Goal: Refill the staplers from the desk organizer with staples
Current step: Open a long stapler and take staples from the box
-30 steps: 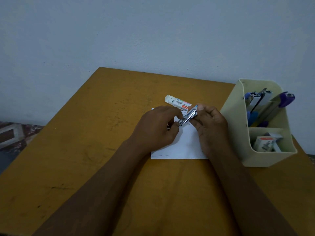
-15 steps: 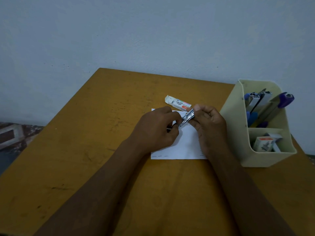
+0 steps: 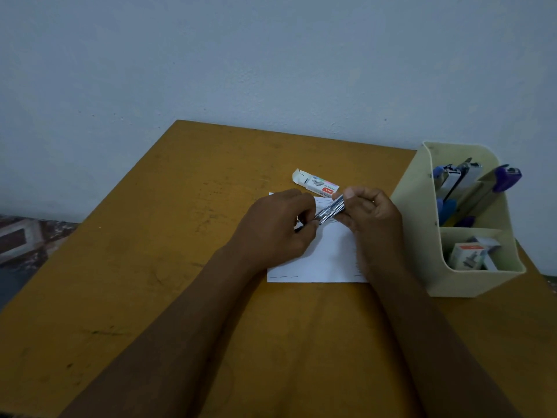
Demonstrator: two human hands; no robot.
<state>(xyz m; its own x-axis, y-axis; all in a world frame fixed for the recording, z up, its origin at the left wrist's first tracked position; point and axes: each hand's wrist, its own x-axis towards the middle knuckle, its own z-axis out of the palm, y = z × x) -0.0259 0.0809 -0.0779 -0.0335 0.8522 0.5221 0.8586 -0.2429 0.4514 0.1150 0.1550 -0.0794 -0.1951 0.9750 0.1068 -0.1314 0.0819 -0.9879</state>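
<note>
A small metal stapler (image 3: 330,211) is held above a white sheet of paper (image 3: 325,260) in the middle of the table. My left hand (image 3: 274,229) grips its near end, which the fingers hide. My right hand (image 3: 369,215) pinches its far end between thumb and fingers. An open staple box (image 3: 315,184) lies just behind the hands. The cream desk organizer (image 3: 422,236) at the right holds several blue and purple staplers (image 3: 470,188) in its rear compartment and staple boxes (image 3: 470,254) in the front one.
The yellow-brown table (image 3: 150,282) ends at a blue-grey wall at the back. Its left edge drops to a patterned floor (image 3: 24,239). The organizer stands near the right edge.
The stapler's far end has tipped a little, and my right fingers have shifted along it. Both hands stay in the same place over the paper.
</note>
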